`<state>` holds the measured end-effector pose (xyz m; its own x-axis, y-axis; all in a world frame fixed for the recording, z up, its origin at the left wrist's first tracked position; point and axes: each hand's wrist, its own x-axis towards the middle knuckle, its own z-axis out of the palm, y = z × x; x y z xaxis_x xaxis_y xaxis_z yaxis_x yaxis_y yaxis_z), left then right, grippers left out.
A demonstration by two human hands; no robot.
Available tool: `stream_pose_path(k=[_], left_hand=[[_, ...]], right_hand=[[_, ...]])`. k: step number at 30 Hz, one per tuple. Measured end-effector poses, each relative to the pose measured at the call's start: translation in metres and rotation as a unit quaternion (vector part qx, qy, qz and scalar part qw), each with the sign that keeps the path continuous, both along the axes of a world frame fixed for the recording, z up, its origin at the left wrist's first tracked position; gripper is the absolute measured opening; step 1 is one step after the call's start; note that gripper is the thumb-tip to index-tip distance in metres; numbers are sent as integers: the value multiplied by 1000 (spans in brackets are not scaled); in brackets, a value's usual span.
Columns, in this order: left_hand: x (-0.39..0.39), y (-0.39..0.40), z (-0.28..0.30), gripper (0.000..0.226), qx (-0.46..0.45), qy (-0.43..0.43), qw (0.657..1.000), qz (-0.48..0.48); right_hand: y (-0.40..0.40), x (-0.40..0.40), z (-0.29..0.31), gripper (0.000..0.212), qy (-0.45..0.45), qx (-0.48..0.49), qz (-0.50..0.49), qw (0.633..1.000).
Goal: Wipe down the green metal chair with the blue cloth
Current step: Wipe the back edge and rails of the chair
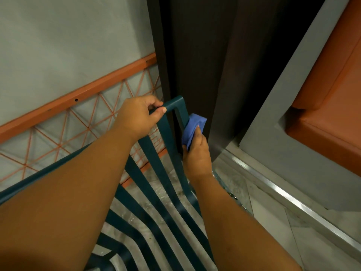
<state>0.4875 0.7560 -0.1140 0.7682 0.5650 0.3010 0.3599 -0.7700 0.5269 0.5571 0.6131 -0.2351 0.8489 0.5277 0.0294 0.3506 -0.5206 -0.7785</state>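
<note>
One green metal chair [156, 202], one blue cloth [192, 130] and two bare hands fill the view from above. The chair is dark teal-green, built of flat metal slats that run from the seat up into the backrest, with pale floor showing between them. About seven slats can be counted, though the arms hide some. Its top rail bends at a rounded corner close to a dark brown panel [195, 55].

The left hand [136, 118] curls around the top rail, thumb over the front. The right hand [197, 155] grips the cloth, which is bunched and wrapped around the chair's right upright just below the corner.

Behind the chair, on the left, stands one orange wire-grid frame [78, 94] against a grey wall [68, 36]. One orange cushion [332, 94] sits on the right.
</note>
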Motion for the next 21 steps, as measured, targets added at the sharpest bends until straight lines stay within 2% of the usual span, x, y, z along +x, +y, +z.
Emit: stream_pose_path(k=[5,7,9,11,12,14,16,17,19,21], left_hand=[[0,0,0,25,5,4,1000,3],[1,0,0,25,11,7,1000,6],[1,1,-1,25,15,10,1000,8],[1,1,-1,25,19,10,1000,9],[1,1,-1,26,23,9,1000,8],[1,0,-1,26,30,14,999,3],[0,0,-2,25,35,14,999,-2],[-1,-2,-2,25,51,12,999,-3],[0,-9,-2,26,144,31,989,-6],[2,-25,-6,37,256,103,961,-23]], right_hand=[[-19,16,9,47,69,-56,29,996],[-15,27,20,44,112,-85,29,990],[-9,28,24,51,134,-27,34,990],[-7,14,20,60,82,53,63,993],[-9,6,13,65,45,61,70,995],[-17,-2,-4,74,5,23,52,998],[-25,0,-13,76,26,-25,23,999],[-27,4,-12,73,58,-42,12,997],[-26,12,-5,66,104,-55,5,993],[-23,7,4,67,93,-9,21,995]])
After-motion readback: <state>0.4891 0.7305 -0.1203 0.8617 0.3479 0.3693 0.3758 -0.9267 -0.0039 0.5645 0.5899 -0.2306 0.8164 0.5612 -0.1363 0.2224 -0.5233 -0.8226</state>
